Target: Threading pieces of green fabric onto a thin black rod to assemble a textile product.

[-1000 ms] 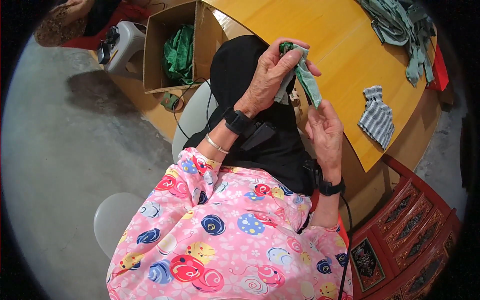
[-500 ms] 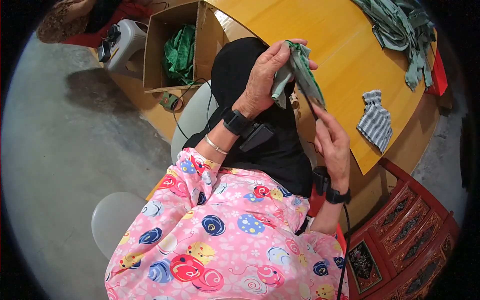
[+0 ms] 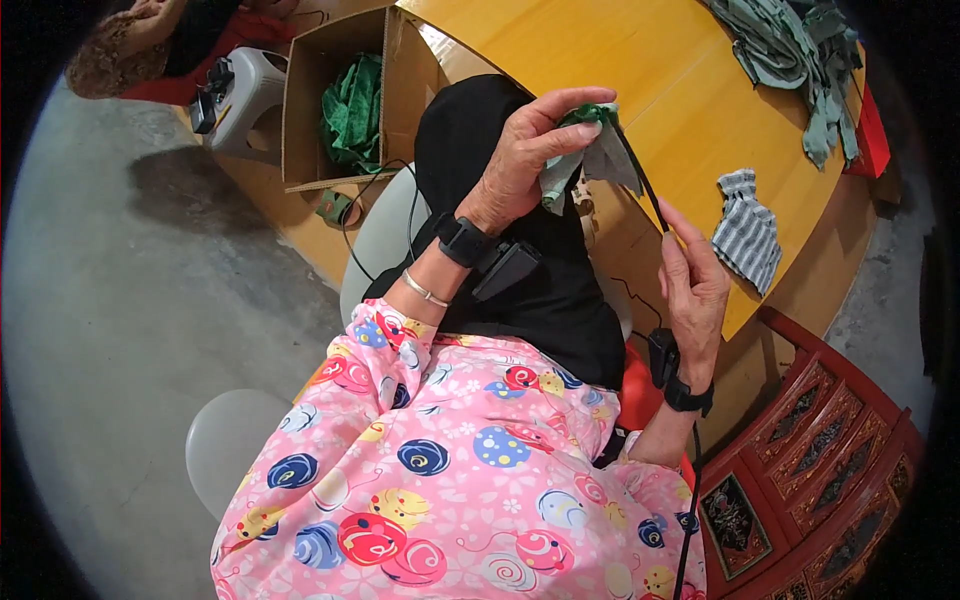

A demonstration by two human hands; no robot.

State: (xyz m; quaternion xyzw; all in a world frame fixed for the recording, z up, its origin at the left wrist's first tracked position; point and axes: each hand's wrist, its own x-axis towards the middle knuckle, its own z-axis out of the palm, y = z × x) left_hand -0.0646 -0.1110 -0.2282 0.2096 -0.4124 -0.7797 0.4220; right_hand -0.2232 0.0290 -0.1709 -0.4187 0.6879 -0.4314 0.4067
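Observation:
Above my lap, my left hand (image 3: 520, 160) pinches a small piece of green and grey-green cloth (image 3: 610, 162) between thumb and fingers, near its upper edge. A thin black cord (image 3: 641, 180) runs from the top of this cloth down to my right hand (image 3: 692, 285). The right thumb and index finger hold the cord's lower end, and the stretch between the hands looks taut. Whether the cord passes through the cloth is hidden by the left fingers. On the table beside my right hand lies a grey-and-white striped cloth pouch (image 3: 748, 235), gathered near its top.
A yellow wooden table (image 3: 580, 50) curves along the far right, with a heap of grey-green cloth strips (image 3: 775, 50) on it. A cardboard box (image 3: 412, 90) holds green fabric (image 3: 352, 115). Nearby are a grey stool (image 3: 245, 100), a carved red chair (image 3: 800, 460) and another person (image 3: 120, 50).
My right hand has moved right, away from the cloth, and a longer stretch of black cord shows between the hands. The cloth has shifted in my left fingers, which stay closed on it.

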